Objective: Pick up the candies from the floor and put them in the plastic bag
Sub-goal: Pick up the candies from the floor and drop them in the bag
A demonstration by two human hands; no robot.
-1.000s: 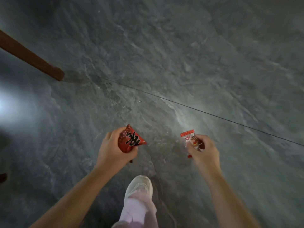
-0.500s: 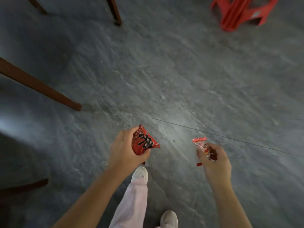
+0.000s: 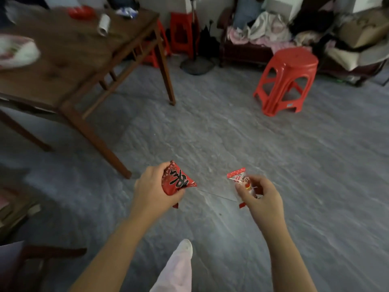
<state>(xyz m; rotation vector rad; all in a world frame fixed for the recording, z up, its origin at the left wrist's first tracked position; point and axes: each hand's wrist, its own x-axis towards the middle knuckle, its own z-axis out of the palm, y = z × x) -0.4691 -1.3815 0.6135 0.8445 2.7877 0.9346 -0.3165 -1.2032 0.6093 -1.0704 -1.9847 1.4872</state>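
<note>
My left hand (image 3: 153, 190) grips a red candy packet (image 3: 177, 179) with a black character printed on it. My right hand (image 3: 260, 199) pinches a small clear-wrapped candy (image 3: 242, 181) with red sealed ends. Both hands are held above the grey floor (image 3: 210, 144), about a hand's width apart. A white plastic bag (image 3: 17, 51) with red print lies blurred on the wooden table (image 3: 63, 66) at the far left. No loose candy shows on the floor.
The table's legs (image 3: 94, 142) stand just left of my left hand. A stack of red plastic stools (image 3: 288, 81) is at the right, more red stools (image 3: 181, 32) and a fan base (image 3: 196, 65) behind. A cluttered bench (image 3: 273, 36) lines the back wall. My foot (image 3: 185, 247) is below.
The view has tilted up from the floor to the room, bringing the table, stools and bag into sight. Both hands keep holding their candies.
</note>
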